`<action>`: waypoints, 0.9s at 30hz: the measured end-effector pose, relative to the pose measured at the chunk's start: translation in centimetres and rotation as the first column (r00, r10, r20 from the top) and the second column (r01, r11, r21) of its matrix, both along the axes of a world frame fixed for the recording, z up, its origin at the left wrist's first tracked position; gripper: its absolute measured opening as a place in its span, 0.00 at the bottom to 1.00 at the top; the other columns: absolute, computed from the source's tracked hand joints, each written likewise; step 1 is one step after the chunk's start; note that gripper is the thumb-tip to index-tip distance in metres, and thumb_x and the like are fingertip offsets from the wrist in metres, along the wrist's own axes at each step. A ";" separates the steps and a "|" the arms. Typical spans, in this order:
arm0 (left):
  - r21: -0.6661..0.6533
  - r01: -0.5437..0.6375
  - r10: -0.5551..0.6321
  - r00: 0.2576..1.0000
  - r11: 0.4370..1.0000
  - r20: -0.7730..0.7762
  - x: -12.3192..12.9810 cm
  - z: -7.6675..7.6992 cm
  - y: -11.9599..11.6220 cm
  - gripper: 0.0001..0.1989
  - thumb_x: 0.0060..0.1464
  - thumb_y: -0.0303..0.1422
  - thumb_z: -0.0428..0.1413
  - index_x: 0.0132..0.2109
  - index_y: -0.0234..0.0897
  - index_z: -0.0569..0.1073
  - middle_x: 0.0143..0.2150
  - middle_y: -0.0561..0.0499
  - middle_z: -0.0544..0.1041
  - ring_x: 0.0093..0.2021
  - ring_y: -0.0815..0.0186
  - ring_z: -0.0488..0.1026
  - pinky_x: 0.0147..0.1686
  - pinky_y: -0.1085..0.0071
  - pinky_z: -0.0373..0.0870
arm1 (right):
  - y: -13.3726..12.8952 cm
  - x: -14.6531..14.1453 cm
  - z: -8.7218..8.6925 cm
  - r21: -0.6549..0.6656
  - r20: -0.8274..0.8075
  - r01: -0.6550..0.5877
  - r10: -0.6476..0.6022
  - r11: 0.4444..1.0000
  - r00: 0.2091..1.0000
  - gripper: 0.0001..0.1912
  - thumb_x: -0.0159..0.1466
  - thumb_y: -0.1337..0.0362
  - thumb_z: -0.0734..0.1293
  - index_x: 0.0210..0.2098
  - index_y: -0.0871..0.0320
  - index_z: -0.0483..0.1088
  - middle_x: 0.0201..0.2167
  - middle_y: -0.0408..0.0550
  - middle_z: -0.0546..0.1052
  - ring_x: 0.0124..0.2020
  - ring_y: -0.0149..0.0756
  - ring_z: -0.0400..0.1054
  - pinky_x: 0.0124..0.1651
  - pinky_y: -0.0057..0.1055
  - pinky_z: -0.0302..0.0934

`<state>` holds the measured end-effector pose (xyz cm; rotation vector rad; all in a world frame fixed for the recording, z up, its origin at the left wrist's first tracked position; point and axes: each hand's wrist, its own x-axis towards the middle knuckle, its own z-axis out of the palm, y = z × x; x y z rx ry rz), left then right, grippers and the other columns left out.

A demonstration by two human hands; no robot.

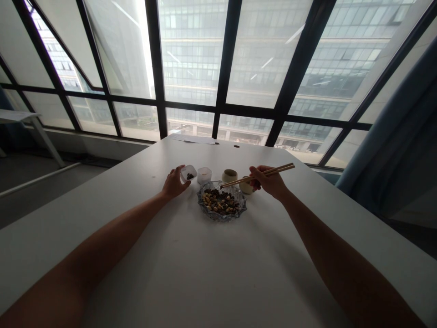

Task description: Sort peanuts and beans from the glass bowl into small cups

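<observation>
My left hand [175, 183] grips a small translucent cup [191, 170], tilted toward me, with a few dark pieces at its bottom. In my right hand [268, 181] is a pair of wooden chopsticks [276, 169], their tips over the back rim of a scalloped glass bowl [222, 218]. That bowl holds a mix of nuts and dark seeds [221, 202]. Whether the tips pinch a piece is too small to tell. Behind the bowl stand a second translucent cup [204, 176] and a beige cup [230, 176]. Another beige cup [246, 187] is partly hidden by my right hand and the chopsticks.
Everything stands on a long white table [205, 273]. Papers [193, 138] lie at its far end, near a dark round hole [236, 146]. Beyond are large black-framed windows. A blue curtain [392, 136] hangs at the right, and another white table [20, 116] is at the left.
</observation>
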<state>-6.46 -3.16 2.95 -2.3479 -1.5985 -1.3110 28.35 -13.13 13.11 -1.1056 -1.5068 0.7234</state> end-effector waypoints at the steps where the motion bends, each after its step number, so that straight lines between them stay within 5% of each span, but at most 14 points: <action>1: 0.000 0.001 -0.001 1.000 1.000 -0.001 0.0 0.0 0.0 0.35 0.49 0.35 0.62 0.63 0.37 0.62 0.57 0.39 0.74 0.59 0.48 0.71 0.58 0.52 0.69 | 0.0 0.0 0.0 0.002 0.005 -0.001 0.001 1.000 1.000 0.30 0.51 0.36 0.74 0.21 0.58 0.71 0.15 0.47 0.75 0.13 0.30 0.66 0.13 0.26 0.60; 27: -0.027 -0.084 0.084 0.996 0.996 0.001 -0.4 -0.3 0.4 0.37 0.46 0.30 0.62 0.63 0.38 0.60 0.58 0.38 0.73 0.61 0.44 0.70 0.58 0.49 0.68 | 0.1 0.3 0.0 0.016 0.024 -0.014 0.014 1.000 1.000 0.29 0.53 0.37 0.74 0.22 0.59 0.71 0.15 0.47 0.75 0.13 0.30 0.65 0.14 0.26 0.60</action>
